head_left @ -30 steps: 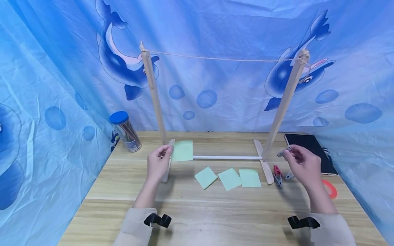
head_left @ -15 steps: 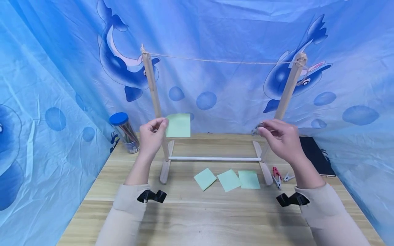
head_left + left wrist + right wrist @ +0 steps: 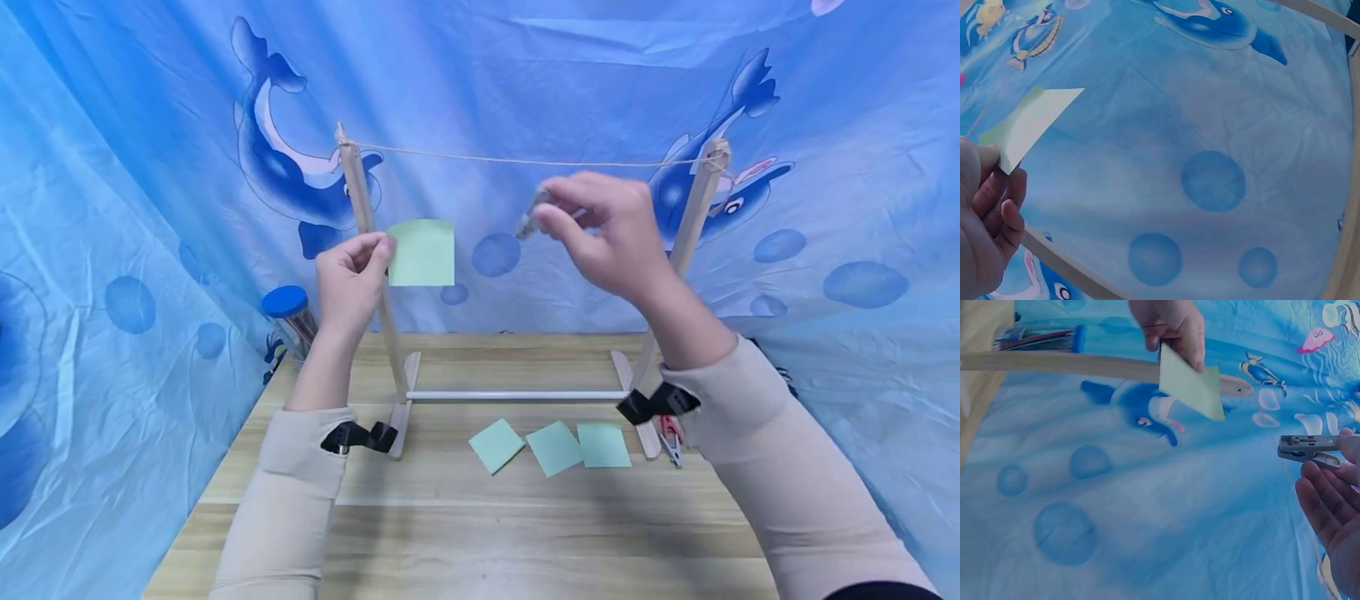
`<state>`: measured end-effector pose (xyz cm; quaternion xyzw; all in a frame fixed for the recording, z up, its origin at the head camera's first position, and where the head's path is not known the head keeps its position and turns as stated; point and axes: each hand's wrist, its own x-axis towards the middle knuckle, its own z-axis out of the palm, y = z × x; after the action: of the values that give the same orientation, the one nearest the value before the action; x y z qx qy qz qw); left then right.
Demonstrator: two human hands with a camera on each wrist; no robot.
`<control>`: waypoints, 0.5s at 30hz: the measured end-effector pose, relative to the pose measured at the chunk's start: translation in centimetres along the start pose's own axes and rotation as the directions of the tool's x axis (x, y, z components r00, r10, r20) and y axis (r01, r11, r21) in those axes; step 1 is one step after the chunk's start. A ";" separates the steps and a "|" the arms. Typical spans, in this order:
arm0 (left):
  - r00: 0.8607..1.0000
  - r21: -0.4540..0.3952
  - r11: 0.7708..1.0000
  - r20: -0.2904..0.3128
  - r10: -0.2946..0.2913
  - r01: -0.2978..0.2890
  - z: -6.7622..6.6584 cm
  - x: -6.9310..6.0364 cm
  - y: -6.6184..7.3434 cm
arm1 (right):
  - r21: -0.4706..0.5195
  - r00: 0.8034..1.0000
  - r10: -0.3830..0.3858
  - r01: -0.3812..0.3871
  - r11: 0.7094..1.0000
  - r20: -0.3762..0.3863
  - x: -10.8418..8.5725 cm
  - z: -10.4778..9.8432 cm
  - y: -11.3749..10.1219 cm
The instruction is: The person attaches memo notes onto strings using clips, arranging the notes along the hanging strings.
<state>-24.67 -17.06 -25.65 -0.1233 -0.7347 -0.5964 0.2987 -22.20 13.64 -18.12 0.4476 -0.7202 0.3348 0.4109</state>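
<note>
While one hand [image 3: 350,283] pinches square paper [image 3: 422,253], the other [image 3: 611,233] grips a clothespin [image 3: 1305,442].

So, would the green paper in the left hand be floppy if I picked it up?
That green paper would probably feel light: the left hand pinches it by just one side. It may be a little stiff, since it sticks out sideways without sagging. It could bend easily; its top edge curves.

Held green note [image 3: 423,257], held clip [image 3: 529,215], string [image 3: 491,158]
</note>
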 end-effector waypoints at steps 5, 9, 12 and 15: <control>1.000 0.011 1.000 -0.015 0.004 -0.004 -0.1 1.0 1.3 | 0.040 0.999 -0.021 0.022 0.999 -0.036 4.4 1.1 0.0; 1.000 0.008 1.000 -0.028 0.000 0.000 -0.2 1.7 2.1 | 0.000 0.998 0.067 -0.067 0.998 -0.018 7.2 1.9 -0.1; 1.000 0.002 1.000 -0.026 -0.014 0.014 -0.1 2.1 2.5 | -0.035 0.990 0.139 -0.139 0.990 0.020 9.1 2.6 -0.4; 0.999 -0.011 0.999 -0.030 -0.030 0.030 0.0 2.6 2.7 | -0.057 0.976 0.208 -0.205 0.977 0.056 10.4 3.4 -0.4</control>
<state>-25.29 -16.77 -21.99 -0.1048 -0.7287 -0.6066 0.3001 -25.56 6.75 -10.25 0.3698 -0.7834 0.3434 0.3627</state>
